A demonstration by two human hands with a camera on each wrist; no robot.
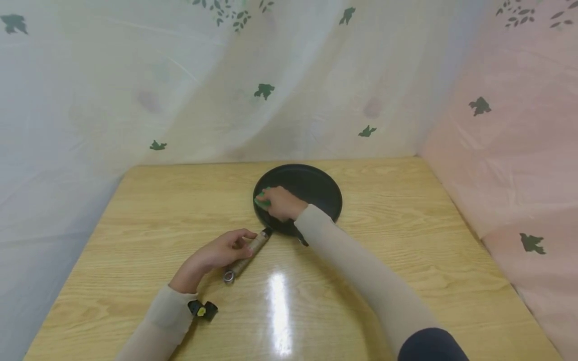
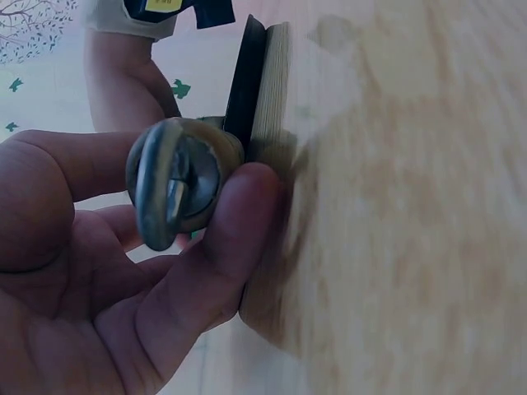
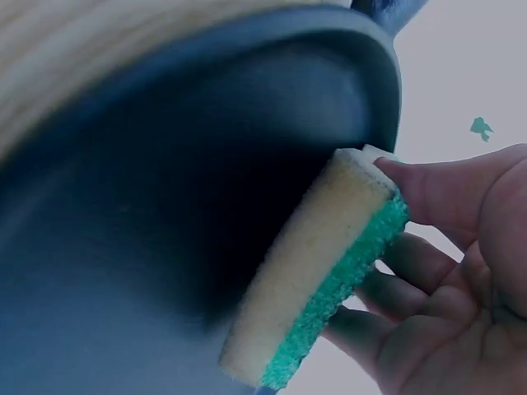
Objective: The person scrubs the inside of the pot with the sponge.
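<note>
A round black frying pan (image 1: 316,183) lies toward the back of the table. Its handle, wood-toned with a metal ring (image 2: 160,185) at the end, points toward the front left. My left hand (image 1: 228,248) holds this handle, thumb and fingers on opposite sides of it in the left wrist view. Over the left part of the pan, my right hand (image 1: 282,202) grips a sponge (image 3: 309,263), pale yellow with a green scouring side. The yellow side faces the pan's inner surface, near the rim; whether it touches there I cannot tell.
A wood-grain table (image 1: 384,240) carries the pan. Behind it hangs a pale cloth (image 1: 203,100) with green leaf and bird prints, and a pinkish cloth (image 1: 519,165) borders the right side. A black strap device (image 1: 201,311) sits at my left cuff.
</note>
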